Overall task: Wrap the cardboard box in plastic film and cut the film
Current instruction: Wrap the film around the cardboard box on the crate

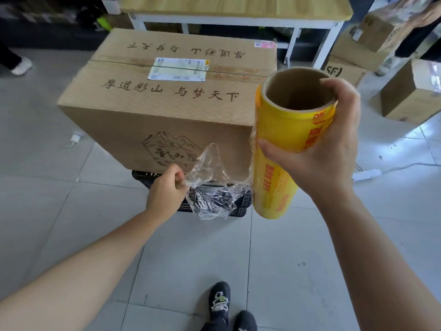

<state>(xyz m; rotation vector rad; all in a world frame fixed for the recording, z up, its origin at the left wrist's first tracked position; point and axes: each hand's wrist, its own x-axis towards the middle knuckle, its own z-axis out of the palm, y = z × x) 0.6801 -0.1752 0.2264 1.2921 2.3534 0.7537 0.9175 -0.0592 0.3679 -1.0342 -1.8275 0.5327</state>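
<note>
- Right hand (322, 151) wraps the yellow film roll (279, 139): thumb across its front, fingers hooked over the top rim of the core. Roll stands nearly upright.
- Left hand (164, 189) is curled tight, pinching the loose end of the plastic film (210, 187). The film runs crumpled from L hand across to the roll in R hand.
- Cardboard box (167, 103) sits just beyond both hands, near face right behind the film; I can't tell if they touch.
- Box rests on a black crate (140, 175) beside L hand, on tiled floor (191, 259).
- White label (179, 69) on box top, beyond L hand.
- Bench (238, 5) farther back; more boxes (405, 96) right of R hand.
</note>
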